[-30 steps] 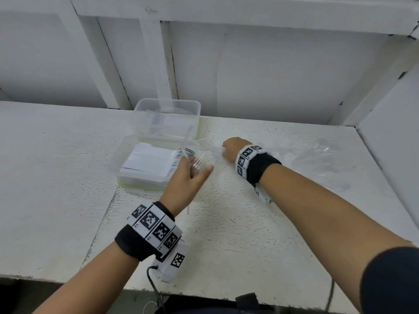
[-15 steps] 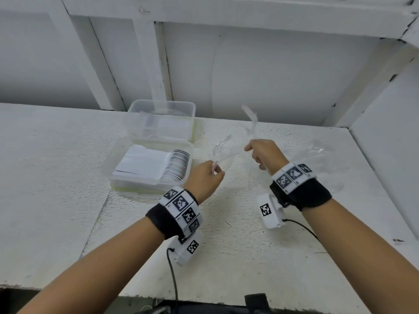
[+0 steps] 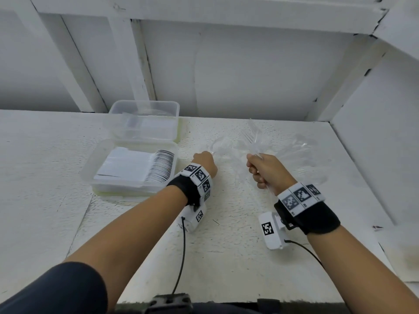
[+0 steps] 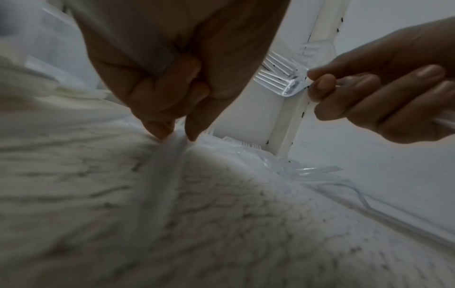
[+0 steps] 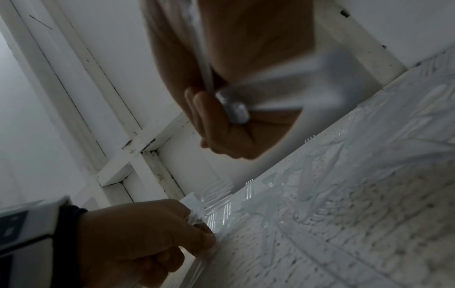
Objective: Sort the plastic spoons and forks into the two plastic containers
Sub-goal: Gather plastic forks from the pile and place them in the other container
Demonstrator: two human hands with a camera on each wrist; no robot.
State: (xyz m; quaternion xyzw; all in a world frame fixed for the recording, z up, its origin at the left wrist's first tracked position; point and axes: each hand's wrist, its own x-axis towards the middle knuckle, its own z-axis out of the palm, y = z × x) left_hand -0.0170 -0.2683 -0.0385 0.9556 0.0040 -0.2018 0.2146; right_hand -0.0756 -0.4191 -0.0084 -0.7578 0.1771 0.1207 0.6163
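Gathering forks, one bunch per fist

My right hand point(image 3: 268, 171) grips forks point(image 3: 250, 137); my left hand point(image 3: 204, 163) pinches another handle point(image 4: 165, 161). Keep tines aligned before dropping them.

I see a rough white tabletop point(image 3: 226, 257), a white wall point(image 3: 249, 75) with painted wooden battens point(image 3: 127, 64) behind it, and a black cable point(image 3: 181, 257) trailing toward the near edge.
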